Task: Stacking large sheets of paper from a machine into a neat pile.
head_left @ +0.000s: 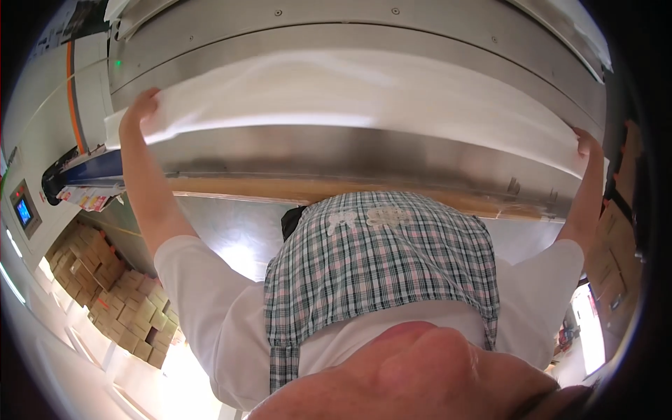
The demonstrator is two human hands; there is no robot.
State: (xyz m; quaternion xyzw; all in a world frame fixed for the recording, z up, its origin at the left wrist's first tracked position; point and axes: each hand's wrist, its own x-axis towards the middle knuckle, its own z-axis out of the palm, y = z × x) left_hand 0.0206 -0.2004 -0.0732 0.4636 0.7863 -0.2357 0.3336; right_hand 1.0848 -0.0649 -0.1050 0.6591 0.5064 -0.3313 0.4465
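A long white cloth (350, 87) is stretched wide across the metal front of a large machine. Its near edge hangs in a smooth curve between my spread arms. At the left end, my left hand (145, 106) is closed on the cloth, with some of its fingers hidden. My right hand (586, 143) grips the opposite end at the far right, its fingertips partly behind the fabric. Both arms reach out to the sides, so the cloth looks fairly taut, with a few soft creases toward its middle.
A bare metal ledge (336, 150) with a brown front edge (280, 187) lies between me and the cloth. Riveted metal panels (336, 15) rise behind it. At left is a white housing with a small control screen (25, 211). Stacked cardboard boxes (133, 315) stand lower left.
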